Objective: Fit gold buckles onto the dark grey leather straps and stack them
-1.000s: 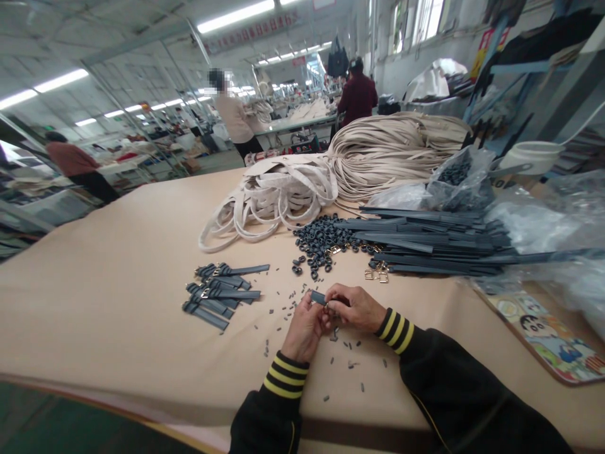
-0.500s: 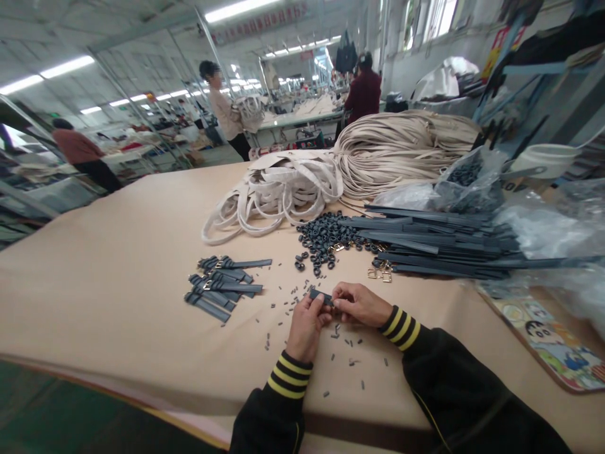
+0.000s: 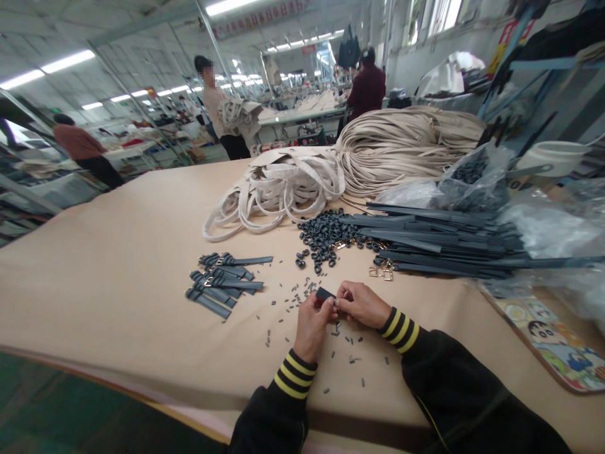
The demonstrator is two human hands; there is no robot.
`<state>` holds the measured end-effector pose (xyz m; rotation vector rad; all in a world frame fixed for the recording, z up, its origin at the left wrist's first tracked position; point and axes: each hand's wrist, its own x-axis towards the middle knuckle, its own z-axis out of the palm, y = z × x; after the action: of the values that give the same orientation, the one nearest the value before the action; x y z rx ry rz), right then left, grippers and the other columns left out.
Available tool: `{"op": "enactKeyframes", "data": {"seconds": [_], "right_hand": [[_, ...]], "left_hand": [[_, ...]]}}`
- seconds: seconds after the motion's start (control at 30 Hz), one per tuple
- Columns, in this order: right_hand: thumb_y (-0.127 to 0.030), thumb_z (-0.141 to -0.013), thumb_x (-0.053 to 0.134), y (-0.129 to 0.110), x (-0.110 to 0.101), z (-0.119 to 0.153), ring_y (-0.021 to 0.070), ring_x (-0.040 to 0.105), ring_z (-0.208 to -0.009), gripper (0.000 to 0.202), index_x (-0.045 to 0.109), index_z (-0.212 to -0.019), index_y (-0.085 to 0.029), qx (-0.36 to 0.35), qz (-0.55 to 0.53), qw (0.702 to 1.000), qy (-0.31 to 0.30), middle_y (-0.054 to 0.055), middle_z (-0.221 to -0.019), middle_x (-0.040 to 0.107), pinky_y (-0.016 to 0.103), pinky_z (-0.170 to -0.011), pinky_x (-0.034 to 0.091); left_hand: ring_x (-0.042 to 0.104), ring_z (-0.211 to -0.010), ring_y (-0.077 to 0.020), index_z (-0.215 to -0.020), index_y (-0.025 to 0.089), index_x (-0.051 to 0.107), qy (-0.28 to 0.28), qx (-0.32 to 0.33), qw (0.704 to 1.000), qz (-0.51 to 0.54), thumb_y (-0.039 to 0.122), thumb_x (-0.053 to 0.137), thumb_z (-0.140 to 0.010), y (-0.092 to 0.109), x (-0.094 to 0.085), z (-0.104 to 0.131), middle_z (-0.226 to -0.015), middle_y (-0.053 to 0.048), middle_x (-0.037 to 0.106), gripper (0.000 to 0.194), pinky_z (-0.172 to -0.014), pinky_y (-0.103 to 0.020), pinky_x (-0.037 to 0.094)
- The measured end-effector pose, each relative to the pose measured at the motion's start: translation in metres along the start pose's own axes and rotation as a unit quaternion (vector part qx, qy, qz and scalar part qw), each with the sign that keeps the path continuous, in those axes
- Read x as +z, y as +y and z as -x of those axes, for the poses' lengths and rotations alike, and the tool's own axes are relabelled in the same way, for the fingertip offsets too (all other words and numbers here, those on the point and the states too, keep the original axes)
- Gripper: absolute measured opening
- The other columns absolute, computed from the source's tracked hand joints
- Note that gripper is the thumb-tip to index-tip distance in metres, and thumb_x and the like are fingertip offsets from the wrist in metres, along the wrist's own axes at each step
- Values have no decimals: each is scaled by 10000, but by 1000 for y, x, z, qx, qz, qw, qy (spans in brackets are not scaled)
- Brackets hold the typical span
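Between my two hands is a short dark grey strap, its upper end sticking out past the fingers. My left hand is closed on it with the thumb on the near side. My right hand pinches at the strap's right end, its fingertips meeting the left thumb; any small part there is hidden. Small dark cut bits lie scattered around and below the hands. Left of them rests a pile of straps with gold buckles. Beyond the hands is a heap of dark loops.
Long dark strips lie to the right, near loose gold buckles. Farther back are white looped straps and a beige cord bundle. A cartoon-printed board sits at right. Several people stand beyond the table.
My left hand has shifted slightly right and turned, tilting the strap so its end points up. The right hand stays close to its place. A person in the background has moved a little left.
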<state>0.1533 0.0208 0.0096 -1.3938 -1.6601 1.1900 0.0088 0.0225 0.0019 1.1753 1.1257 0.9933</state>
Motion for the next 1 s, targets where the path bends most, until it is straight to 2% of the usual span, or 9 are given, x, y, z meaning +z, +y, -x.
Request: {"op": "enactKeyframes", "data": {"seconds": [0.17, 0.23, 0.43, 0.63, 0.73, 0.8, 0.9, 1.0], "right_hand": [[-188, -740, 525, -2, 0, 2, 80, 503, -402, 53, 497, -697, -172, -22, 42, 999, 13, -20, -557, 582, 176, -406, 359], [-193, -739, 520, -2, -1, 2, 85, 505, -404, 42, 484, -727, -175, -17, 21, 1000, 5, -20, -569, 585, 178, -400, 360], [-201, -747, 479, -5, -5, 0, 102, 572, -479, 82, 442, -811, -165, 9, -140, 988, -67, -4, -637, 609, 187, -442, 418], [-163, -690, 504, -6, -5, -1, 77, 536, -435, 110, 433, -774, -165, 66, -180, 980, -56, -39, -576, 581, 153, -398, 377], [-207, -710, 514, -9, -5, 1, 75, 532, -436, 70, 481, -730, -148, 79, -167, 980, -76, -20, -589, 596, 167, -414, 399], [-261, -724, 527, -11, -5, 2, 81, 531, -437, 124, 500, -699, -142, 78, -162, 980, -89, -21, -553, 586, 174, -421, 411], [-319, -720, 545, -12, -3, 3, 80, 517, -413, 186, 492, -680, -145, 93, -173, 976, -89, -32, -505, 568, 173, -402, 409], [-349, -724, 543, -10, -2, 2, 61, 468, -357, 217, 479, -673, -148, 96, -169, 977, -86, -49, -461, 543, 155, -362, 371]], "left_hand": [[552, -487, -100, -713, 136, 513, -3, 11, 999, -40, 308, 616, -680, 0, 1, 1, -607, 8, 569, 204, -474, -201, 467], [544, -464, -98, -709, 137, 500, 6, -1, 999, -35, 310, 622, -671, 1, 1, 0, -579, 16, 559, 215, -464, -205, 466], [515, -473, -69, -747, 130, 498, -21, -58, 993, 98, 299, 626, -672, 7, -1, 0, -605, 16, 563, 225, -485, -188, 453], [516, -496, -66, -726, 127, 499, -8, -67, 986, 155, 254, 631, -667, 11, 0, 2, -584, 26, 541, 193, -496, -173, 449], [524, -490, -75, -700, 131, 496, 0, -62, 987, 148, 259, 635, -662, 8, 0, 2, -579, 25, 545, 193, -493, -181, 450], [534, -490, -84, -704, 132, 498, -3, -59, 990, 128, 271, 636, -663, 5, -1, 1, -585, 18, 556, 201, -491, -190, 452], [539, -490, -90, -714, 128, 506, -16, -56, 992, 110, 285, 628, -678, 3, -2, 1, -592, 3, 573, 202, -483, -192, 449], [535, -484, -81, -714, 117, 519, -40, -78, 986, 139, 278, 613, -696, 7, -3, 3, -583, -8, 574, 188, -487, -190, 457]]}}
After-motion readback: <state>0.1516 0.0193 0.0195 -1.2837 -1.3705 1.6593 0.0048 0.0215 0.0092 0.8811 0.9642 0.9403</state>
